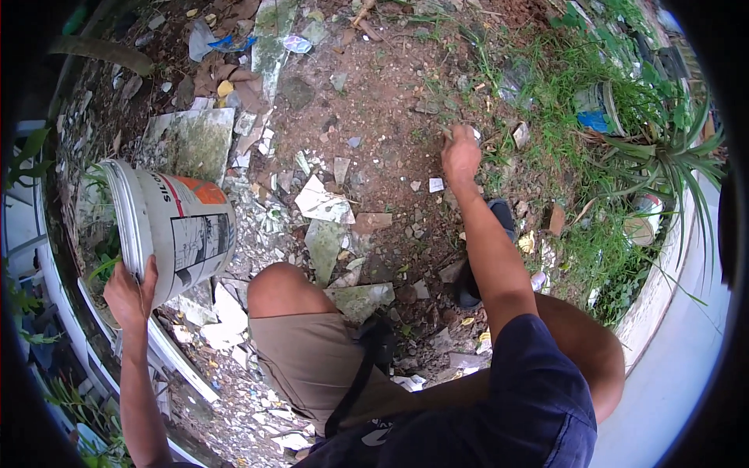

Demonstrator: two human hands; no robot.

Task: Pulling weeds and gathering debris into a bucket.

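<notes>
A white plastic bucket (160, 222) with printed orange and dark panels leans at the left, its mouth turned to the left. My left hand (131, 295) is closed on the bucket's rim, with the thumb on the outside. Out ahead and right of centre, my right hand (462, 154) is down at the dirt by the edge of the grass. Its fingers are drawn together around something I cannot make out. Just below that wrist lies a small white chip (435, 185). The inside of the bucket is hidden.
Broken tile and plaster pieces (324, 201) litter the soil between the bucket and my legs. A mossy slab (187, 140) lies beyond the bucket. Grass, a spiky plant (679, 152) and a discarded tub (599, 109) line the right side, beside a pale wall (686, 312).
</notes>
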